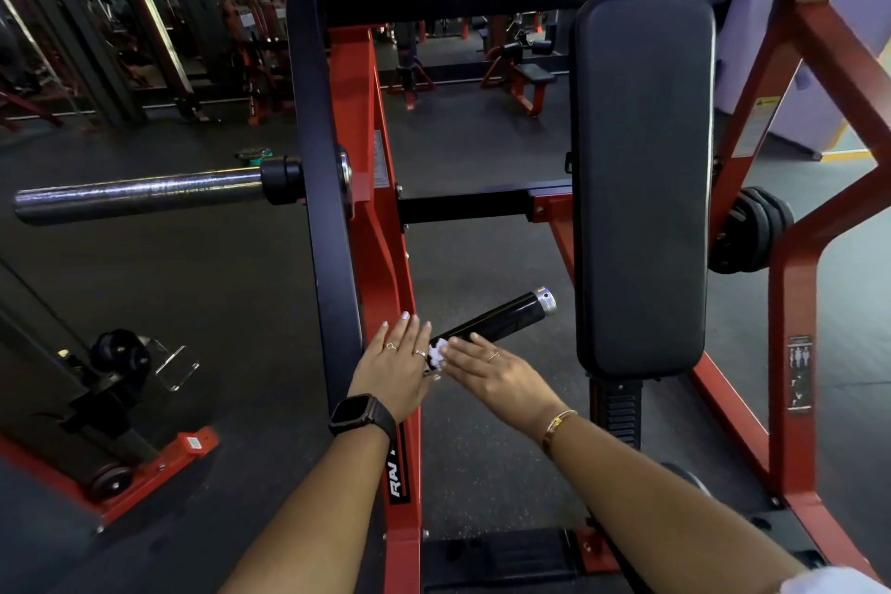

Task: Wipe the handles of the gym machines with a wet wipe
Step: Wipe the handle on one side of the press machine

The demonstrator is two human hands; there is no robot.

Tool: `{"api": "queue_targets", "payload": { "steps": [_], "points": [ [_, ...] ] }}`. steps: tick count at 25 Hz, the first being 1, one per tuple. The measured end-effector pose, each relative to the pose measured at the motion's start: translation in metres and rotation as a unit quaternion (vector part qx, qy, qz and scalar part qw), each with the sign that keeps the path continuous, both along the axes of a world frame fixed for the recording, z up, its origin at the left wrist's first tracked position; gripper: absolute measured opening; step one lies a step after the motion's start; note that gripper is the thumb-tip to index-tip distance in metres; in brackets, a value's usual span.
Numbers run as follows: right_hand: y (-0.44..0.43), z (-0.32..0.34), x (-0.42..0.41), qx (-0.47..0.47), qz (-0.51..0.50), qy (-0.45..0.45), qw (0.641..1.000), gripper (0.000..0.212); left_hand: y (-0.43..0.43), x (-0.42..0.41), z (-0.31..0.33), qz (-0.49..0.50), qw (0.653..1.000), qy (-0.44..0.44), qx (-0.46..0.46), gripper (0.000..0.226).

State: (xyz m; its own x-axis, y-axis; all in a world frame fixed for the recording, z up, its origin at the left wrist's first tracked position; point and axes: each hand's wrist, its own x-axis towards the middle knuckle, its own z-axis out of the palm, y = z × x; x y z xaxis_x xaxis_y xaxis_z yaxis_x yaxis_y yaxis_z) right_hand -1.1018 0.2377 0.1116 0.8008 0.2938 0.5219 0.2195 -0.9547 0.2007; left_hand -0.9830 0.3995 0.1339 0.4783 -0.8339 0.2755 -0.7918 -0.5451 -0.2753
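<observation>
Wiping the rigid, glossy black tubular handle point(501, 321).
My left hand point(393, 367) and right hand point(496, 376), fingers straight, press the limp white wet wipe point(436, 355) against its slick base.

Dark speckled rubber floor point(482, 135) spreads behind the black back pad point(643, 178). Far behind the pad and to its left, in dim light, stand more red-and-black machines, among them a low bench point(530, 77) and tall racks point(144, 29). To the pad's right, a pale lilac wall point(752, 63) catches brighter light. Just right of the pad hang black weight plates point(752, 232).
</observation>
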Motion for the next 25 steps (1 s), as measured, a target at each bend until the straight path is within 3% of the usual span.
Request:
{"api": "queue_targets", "payload": {
  "steps": [5,9,12,16,21,25],
  "points": [
    [-0.050,0.002,-0.025,0.067,-0.088,-0.071,0.991,0.050,0.002,-0.001,-0.002,-0.034,0.999,-0.001,0.022,0.078],
    [-0.057,0.012,-0.023,0.197,-0.239,-0.113,0.944,0.066,0.001,-0.001,-0.003,-0.082,0.995,0.000,0.052,0.071],
    [-0.020,0.014,-0.007,0.169,-0.187,-0.095,0.963,0.077,0.005,0.000,-0.002,-0.097,0.994,0.011,0.042,0.072],
    [0.012,0.006,-0.002,0.070,-0.096,-0.041,0.992,0.055,0.006,-0.002,0.001,-0.101,0.993,0.033,0.047,0.077],
    [-0.051,0.022,-0.016,0.122,-0.223,-0.085,0.963,0.048,0.006,-0.003,0.001,-0.104,0.993,0.021,0.050,0.082],
    [-0.032,0.024,-0.013,0.167,-0.235,-0.080,0.954,0.064,0.006,-0.006,0.004,-0.125,0.989,0.014,0.080,0.084]
  ]
}}
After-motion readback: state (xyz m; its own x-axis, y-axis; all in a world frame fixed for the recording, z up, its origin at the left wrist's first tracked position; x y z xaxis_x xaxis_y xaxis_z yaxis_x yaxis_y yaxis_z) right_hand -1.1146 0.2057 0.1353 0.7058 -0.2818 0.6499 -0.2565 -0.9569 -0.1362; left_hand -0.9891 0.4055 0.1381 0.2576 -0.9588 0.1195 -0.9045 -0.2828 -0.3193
